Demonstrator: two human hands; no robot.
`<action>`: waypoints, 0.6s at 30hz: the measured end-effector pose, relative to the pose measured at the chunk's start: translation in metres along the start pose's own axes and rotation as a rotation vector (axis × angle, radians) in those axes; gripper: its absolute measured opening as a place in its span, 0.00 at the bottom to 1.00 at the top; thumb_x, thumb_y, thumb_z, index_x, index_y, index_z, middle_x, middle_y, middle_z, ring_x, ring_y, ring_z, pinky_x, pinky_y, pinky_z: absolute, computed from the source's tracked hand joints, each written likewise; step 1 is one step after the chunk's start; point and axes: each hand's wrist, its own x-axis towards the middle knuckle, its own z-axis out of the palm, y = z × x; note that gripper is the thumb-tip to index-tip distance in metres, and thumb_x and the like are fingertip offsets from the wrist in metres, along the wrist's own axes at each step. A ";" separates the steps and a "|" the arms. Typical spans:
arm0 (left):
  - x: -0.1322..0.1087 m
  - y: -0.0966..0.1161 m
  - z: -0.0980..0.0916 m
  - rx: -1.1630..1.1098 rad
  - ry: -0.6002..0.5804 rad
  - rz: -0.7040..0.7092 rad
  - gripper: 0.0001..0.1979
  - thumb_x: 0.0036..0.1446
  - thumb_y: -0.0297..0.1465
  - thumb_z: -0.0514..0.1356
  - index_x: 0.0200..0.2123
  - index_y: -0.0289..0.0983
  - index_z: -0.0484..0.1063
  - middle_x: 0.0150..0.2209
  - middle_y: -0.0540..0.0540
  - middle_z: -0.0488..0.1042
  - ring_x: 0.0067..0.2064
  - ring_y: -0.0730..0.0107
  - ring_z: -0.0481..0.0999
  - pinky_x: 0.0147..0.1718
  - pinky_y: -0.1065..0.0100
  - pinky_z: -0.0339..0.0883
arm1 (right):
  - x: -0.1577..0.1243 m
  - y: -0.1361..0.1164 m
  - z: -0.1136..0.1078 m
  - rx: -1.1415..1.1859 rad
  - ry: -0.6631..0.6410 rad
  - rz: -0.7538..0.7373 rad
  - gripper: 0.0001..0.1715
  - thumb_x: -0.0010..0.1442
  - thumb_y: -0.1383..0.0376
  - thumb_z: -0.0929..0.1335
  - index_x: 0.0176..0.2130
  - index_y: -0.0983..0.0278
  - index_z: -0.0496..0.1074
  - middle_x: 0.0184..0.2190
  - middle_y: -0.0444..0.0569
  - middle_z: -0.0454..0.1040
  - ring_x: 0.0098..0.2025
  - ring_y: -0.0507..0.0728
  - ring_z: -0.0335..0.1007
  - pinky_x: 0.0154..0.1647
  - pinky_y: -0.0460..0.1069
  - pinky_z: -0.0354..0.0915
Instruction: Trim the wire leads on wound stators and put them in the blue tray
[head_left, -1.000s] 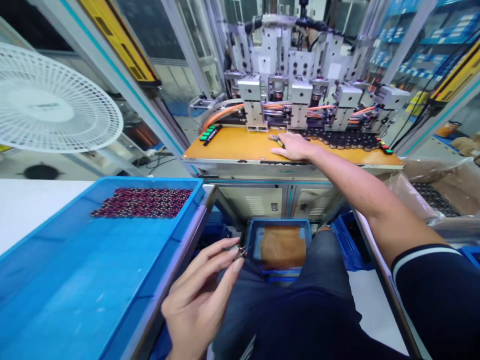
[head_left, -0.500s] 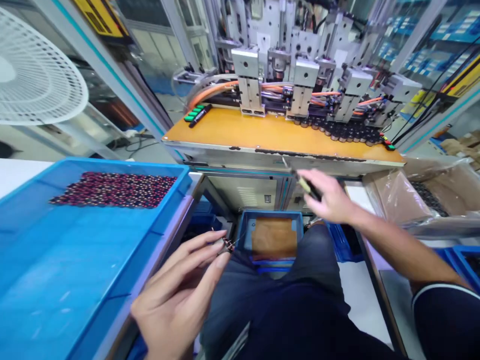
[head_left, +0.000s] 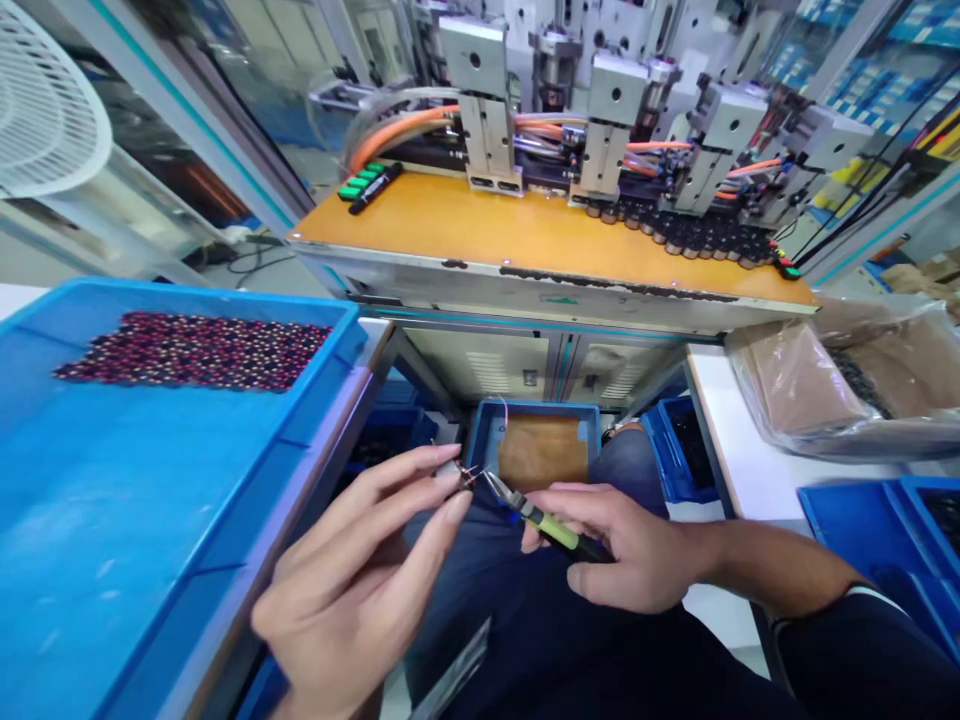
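My left hand (head_left: 367, 570) is low in the middle, over my lap, its thumb and fingertips pinched on a small wound component with thin wire leads (head_left: 463, 474). My right hand (head_left: 626, 555) is just to its right, closed round small cutters with yellow-green handles (head_left: 541, 518). The cutters' metal tip points left and sits right at the component's leads. Below both hands are my dark trousers.
A big blue tray (head_left: 112, 520) with a patch of several small dark-red parts (head_left: 195, 350) fills the left. Ahead stands a machine with an orange deck (head_left: 525, 235) and grey heads. A small blue bin (head_left: 534, 450) sits on the floor; plastic-bagged boxes (head_left: 825, 380) lie right.
My right hand picked the cutters up from the orange machine deck and brought them down to my lap, up to the component in my left hand. The view tilted downward.
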 end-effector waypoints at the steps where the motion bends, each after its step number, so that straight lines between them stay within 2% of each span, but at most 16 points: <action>1: 0.000 0.000 -0.001 0.002 -0.002 0.008 0.16 0.52 0.18 0.68 0.41 0.42 0.81 0.44 0.48 0.82 0.43 0.62 0.83 0.41 0.63 0.78 | 0.002 0.000 0.001 0.000 0.003 -0.016 0.29 0.51 0.71 0.65 0.54 0.69 0.69 0.43 0.55 0.73 0.44 0.57 0.71 0.47 0.53 0.72; 5: -0.001 -0.002 -0.003 0.020 0.006 0.026 0.17 0.52 0.16 0.68 0.42 0.41 0.81 0.45 0.48 0.82 0.43 0.64 0.82 0.42 0.63 0.78 | 0.004 0.001 0.005 0.014 0.039 -0.038 0.34 0.51 0.73 0.64 0.58 0.71 0.67 0.42 0.54 0.74 0.43 0.55 0.73 0.45 0.52 0.73; 10: -0.001 -0.003 0.000 0.016 0.009 0.016 0.17 0.52 0.17 0.68 0.42 0.42 0.81 0.45 0.48 0.82 0.43 0.65 0.82 0.41 0.64 0.78 | 0.004 -0.002 0.005 0.029 0.059 -0.025 0.33 0.51 0.74 0.64 0.57 0.69 0.68 0.40 0.51 0.74 0.37 0.52 0.71 0.38 0.49 0.72; 14: 0.000 -0.004 0.000 0.014 0.014 0.042 0.17 0.51 0.17 0.69 0.42 0.41 0.82 0.45 0.49 0.82 0.41 0.67 0.82 0.42 0.65 0.78 | 0.006 -0.009 0.004 0.038 0.052 0.052 0.25 0.49 0.75 0.64 0.49 0.68 0.71 0.35 0.47 0.72 0.32 0.49 0.68 0.33 0.45 0.67; 18: -0.002 -0.006 0.000 0.011 0.000 0.036 0.18 0.51 0.16 0.68 0.43 0.40 0.82 0.46 0.48 0.82 0.42 0.67 0.82 0.42 0.65 0.78 | 0.007 -0.012 0.005 0.013 0.053 0.096 0.12 0.50 0.74 0.64 0.36 0.67 0.70 0.27 0.41 0.66 0.24 0.46 0.57 0.25 0.43 0.57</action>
